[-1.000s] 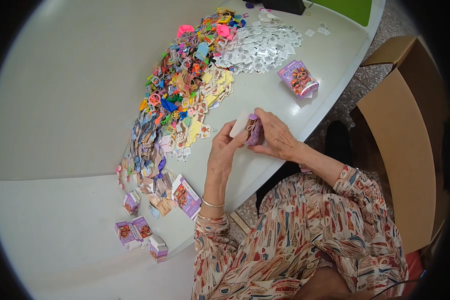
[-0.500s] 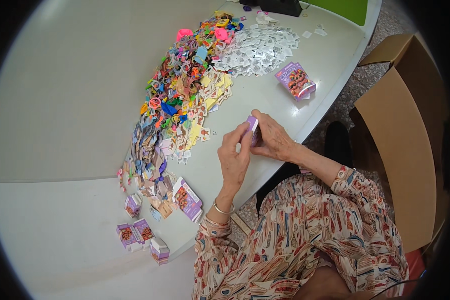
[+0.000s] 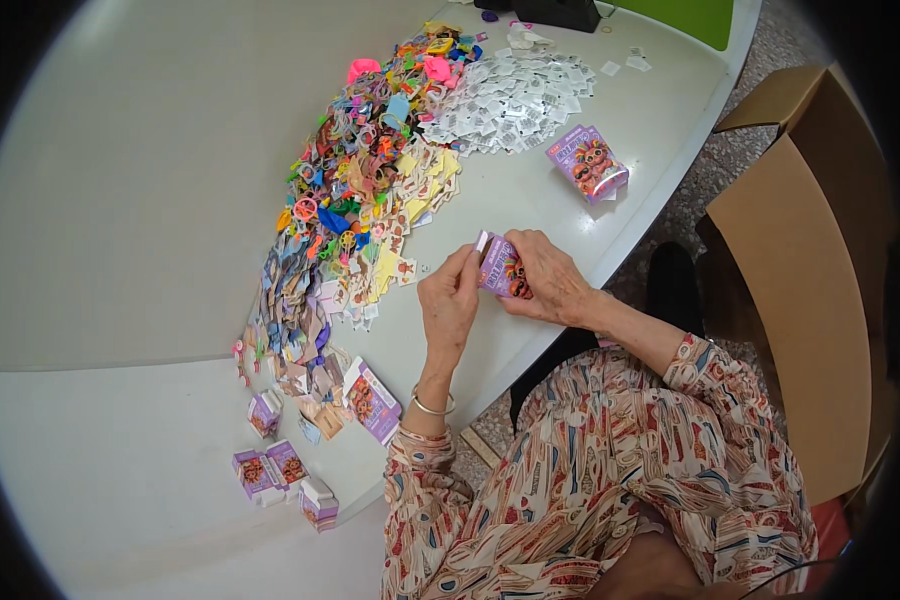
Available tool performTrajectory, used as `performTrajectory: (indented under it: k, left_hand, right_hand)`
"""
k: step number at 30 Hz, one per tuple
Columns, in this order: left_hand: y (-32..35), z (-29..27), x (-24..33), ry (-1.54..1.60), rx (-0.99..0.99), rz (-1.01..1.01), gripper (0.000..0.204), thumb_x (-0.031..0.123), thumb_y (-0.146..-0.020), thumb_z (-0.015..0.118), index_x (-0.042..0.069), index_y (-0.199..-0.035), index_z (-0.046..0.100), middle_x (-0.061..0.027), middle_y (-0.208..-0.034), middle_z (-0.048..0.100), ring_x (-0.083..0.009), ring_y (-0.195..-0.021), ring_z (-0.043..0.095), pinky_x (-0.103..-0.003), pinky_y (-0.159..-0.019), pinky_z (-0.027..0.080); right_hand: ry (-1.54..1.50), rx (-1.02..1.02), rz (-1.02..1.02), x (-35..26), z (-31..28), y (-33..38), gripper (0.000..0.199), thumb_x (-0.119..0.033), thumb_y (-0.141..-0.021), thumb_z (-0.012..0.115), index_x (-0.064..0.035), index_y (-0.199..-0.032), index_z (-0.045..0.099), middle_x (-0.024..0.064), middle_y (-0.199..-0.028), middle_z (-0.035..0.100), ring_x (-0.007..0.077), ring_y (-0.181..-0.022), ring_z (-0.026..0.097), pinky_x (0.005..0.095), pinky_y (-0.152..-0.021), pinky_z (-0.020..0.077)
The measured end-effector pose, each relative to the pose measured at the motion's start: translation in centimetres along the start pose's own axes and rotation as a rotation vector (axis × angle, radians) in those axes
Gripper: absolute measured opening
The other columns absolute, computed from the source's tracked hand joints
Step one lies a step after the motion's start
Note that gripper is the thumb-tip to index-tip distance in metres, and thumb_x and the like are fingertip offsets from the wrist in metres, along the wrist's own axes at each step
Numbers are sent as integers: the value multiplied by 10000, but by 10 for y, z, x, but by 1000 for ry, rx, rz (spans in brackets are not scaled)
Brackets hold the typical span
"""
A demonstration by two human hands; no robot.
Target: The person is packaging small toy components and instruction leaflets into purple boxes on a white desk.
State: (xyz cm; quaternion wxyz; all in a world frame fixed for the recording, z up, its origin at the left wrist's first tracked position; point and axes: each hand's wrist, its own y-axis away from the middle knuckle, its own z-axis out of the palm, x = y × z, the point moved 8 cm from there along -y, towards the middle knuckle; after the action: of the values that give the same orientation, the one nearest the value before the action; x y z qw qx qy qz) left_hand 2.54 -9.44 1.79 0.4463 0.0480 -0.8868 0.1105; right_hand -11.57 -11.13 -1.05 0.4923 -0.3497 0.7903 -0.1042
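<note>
Both hands meet on a small purple box [image 3: 500, 268] just off the near edge of the coloured trinket heap [image 3: 360, 180] on the worktop [image 3: 120, 200]: right hand [image 3: 545, 280] clenched around its body, left hand [image 3: 452, 300] pinching its open white flap. Closing it well probably means steadying the body while tucking the flap squarely. The box's contents and far side are hidden by fingers.
</note>
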Motion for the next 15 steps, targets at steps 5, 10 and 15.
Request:
performTrajectory:
  k: [5, 10, 15]
  left_hand:
    - [10, 9, 39, -403, -55, 255, 264, -6, -875, 563, -35, -1132, 616, -174, -780, 650, -272, -652, 640, -319, -613, 508]
    - [29, 22, 48, -526, -39, 378, 484, -69, -820, 518, -31, -1299, 455, -237, -1140, 588, -397, -932, 612, -448, -772, 508]
    - [40, 31, 50, -469, 66, 412, 501, -75, -814, 524, -41, -1307, 444, -245, -1157, 574, -406, -993, 589, -450, -833, 491]
  right_hand:
    - [12, 23, -20, 0, -2, 1, 791, -192, -638, 773, 37, -1258, 337, 210, -1030, 491, 375, -949, 513, 429, -838, 455]
    - [44, 40, -41, -4, -1, 0, 821, -215, -647, 780, 52, -1275, 322, 223, -1055, 494, 384, -966, 516, 433, -851, 455]
    - [47, 97, -80, -4, -5, 3, 820, -259, -678, 777, 57, -1280, 319, 240, -1120, 491, 391, -1000, 516, 432, -863, 456]
